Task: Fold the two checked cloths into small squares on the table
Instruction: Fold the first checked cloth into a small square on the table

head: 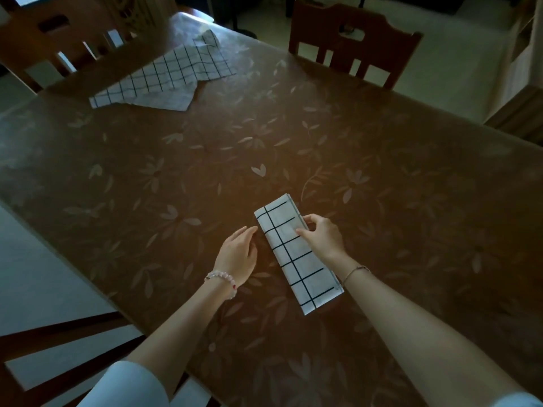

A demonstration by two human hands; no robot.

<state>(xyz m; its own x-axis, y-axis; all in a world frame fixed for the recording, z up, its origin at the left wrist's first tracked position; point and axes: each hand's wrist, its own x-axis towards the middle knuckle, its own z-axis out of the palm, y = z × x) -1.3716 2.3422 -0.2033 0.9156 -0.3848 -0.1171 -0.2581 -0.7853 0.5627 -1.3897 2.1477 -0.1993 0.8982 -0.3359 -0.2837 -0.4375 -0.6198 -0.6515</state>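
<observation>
A white cloth with black checks (296, 257) lies folded into a long narrow strip on the brown flowered table (382, 177), in front of me. My right hand (321, 236) rests on the strip's right edge near its far end, fingers curled, thumb and forefinger at the cloth. My left hand (239, 255) lies just left of the strip with relaxed fingers, its fingertips close to the cloth's left edge, holding nothing. The second checked cloth (164, 77) lies loose and rumpled at the far left of the table.
A wooden chair (349, 42) stands at the table's far side, another chair (58, 39) at the far left corner, and a third chair's frame (58, 342) at my near left. The table's left edge runs close past my left arm.
</observation>
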